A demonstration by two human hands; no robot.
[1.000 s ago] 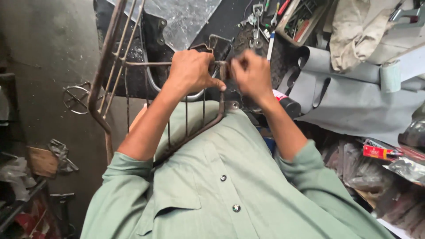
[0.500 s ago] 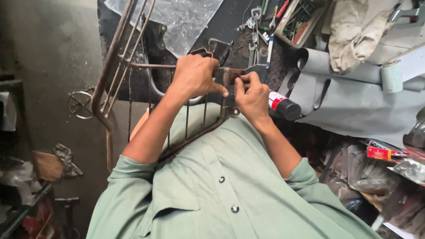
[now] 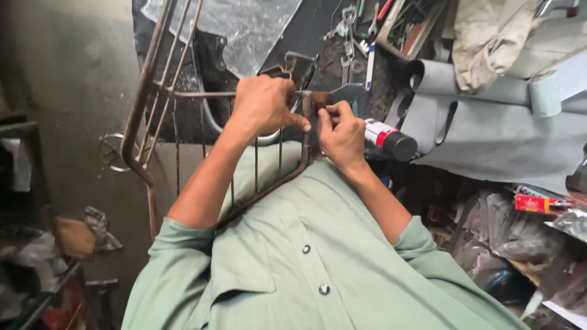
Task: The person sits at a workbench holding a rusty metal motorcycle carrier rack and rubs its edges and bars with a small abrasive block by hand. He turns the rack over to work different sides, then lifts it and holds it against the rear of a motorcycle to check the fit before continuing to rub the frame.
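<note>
At centre frame, a rusty wire rack point(image 3: 183, 122) is being held against the lap of a person in a green shirt point(image 3: 306, 256). Left hand point(image 3: 264, 105) is being kept wrapped around the rack's top bar, fingers closed on it, thumb pointing right. Right hand point(image 3: 342, 131) is being pinched shut on a small brown bracket point(image 3: 319, 101) at the rack's upper right corner.

Change since a second ago: the right hand is now being held lower and tighter on that corner, while the left-hand grip is being kept as it was. The rack is sitting slightly more upright in frame. Read as a judgement: the corner piece is being worked or seated, with the rack steadied by the left hand.

Just right of the right hand, a black-capped spray can point(image 3: 391, 140) with a red and white label is lying partly hidden, apart from the fingers.

Containers: at upper centre-right, an open tray point(image 3: 403, 27) is being used for small tools; exact contents cannot be told. Loose wrenches point(image 3: 361, 30) are lying just left of it. At right, grey fabric point(image 3: 489, 128) is being left draped.
</note>
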